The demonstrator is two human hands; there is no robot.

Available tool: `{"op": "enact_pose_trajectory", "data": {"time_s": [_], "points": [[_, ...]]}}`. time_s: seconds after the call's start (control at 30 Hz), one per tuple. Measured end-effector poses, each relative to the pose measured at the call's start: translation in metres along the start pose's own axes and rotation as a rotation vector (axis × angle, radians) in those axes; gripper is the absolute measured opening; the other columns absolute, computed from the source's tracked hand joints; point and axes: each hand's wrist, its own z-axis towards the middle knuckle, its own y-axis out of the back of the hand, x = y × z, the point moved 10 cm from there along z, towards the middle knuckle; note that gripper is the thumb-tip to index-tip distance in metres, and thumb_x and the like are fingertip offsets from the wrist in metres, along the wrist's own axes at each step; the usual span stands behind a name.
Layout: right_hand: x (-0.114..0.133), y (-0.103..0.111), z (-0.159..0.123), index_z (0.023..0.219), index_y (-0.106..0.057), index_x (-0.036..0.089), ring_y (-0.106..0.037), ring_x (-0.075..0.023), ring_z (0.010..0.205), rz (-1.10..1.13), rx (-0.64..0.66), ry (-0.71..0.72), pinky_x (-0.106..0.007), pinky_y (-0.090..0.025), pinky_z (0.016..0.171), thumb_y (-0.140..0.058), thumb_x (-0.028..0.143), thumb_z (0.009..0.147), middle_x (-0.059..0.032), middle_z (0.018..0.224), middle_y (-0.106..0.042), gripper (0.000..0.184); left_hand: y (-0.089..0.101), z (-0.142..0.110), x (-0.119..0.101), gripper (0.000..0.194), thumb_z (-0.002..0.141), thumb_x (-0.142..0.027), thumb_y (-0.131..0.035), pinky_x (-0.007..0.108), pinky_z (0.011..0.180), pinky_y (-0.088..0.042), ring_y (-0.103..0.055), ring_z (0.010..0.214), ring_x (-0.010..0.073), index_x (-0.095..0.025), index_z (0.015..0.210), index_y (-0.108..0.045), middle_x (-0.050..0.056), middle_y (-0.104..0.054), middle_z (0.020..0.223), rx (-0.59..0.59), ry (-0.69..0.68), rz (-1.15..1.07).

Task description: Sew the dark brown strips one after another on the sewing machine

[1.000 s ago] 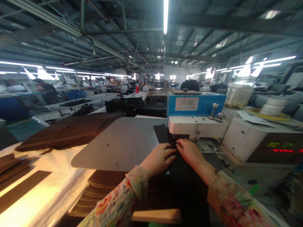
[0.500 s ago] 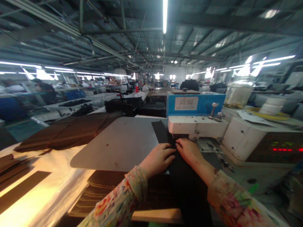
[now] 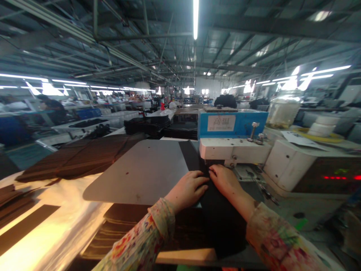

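Note:
A long black fabric strip [image 3: 222, 222] runs from my side past the sewing machine head [image 3: 216, 149] and over a grey flat plate [image 3: 146, 169]. My left hand [image 3: 189, 188] lies on the strip's left edge, palm down, its fingers slightly bent and apart. Close to the needle area, my right hand [image 3: 225, 180] has its fingers drawn together at the fabric, fingertips bent down onto it. The two hands nearly meet just in front of the machine head. What lies under my right fingertips is hidden.
Brown fabric stacks [image 3: 81, 154] lie at left, and more dark pieces [image 3: 146, 126] are piled behind the plate. To the right are the machine's control panel [image 3: 332, 175], a white thread spool [image 3: 323, 126] and a clear jar [image 3: 283, 111]. Another person [image 3: 52, 107] is far left.
The fabric strip has slid a little away from me; its near end now shows higher in the picture. My hands have hardly moved.

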Motion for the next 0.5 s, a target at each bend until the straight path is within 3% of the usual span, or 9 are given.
{"op": "enact_pose_trajectory", "data": {"time_s": [0.5], "points": [[0.0015, 0.0013, -0.0004, 0.093, -0.058, 0.016, -0.057, -0.0168, 0.084, -0.002, -0.009, 0.017, -0.025, -0.038, 0.07, -0.04, 0.021, 0.082, -0.0065, 0.093, -0.062, 0.022, 0.0015, 0.0011, -0.0003, 0.028, 0.085, -0.028, -0.042, 0.031, 0.096, -0.035, -0.044, 0.107, 0.0178, -0.02, 0.108, -0.055, 0.006, -0.051, 0.114, -0.004, 0.005, -0.015]]}}
